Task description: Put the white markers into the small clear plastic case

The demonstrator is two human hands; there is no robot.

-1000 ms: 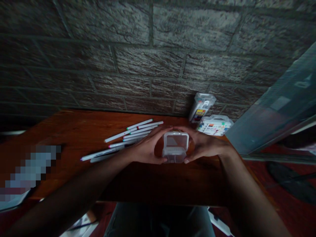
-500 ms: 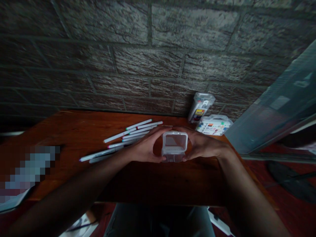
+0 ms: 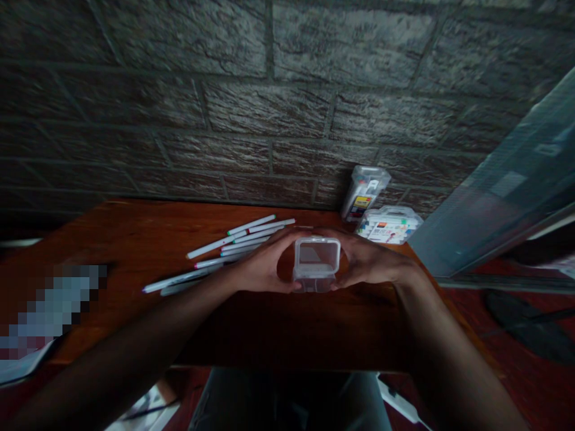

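Evidently light, stiff and a little slick, the clear plastic box [image 3: 316, 263] sits mid-frame over the worktop [image 3: 135, 239], clasped between the left hand [image 3: 260, 269] and right hand [image 3: 371, 263], whose fingertips press its side walls, likely the surest hold.

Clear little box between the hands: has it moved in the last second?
No. The clear box keeps its place beside the loose markers.

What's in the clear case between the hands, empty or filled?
Empty, it seems: through the clear case only wood shows, no pens. The left hand and right hand clasp its sides; loose markers lie outside.
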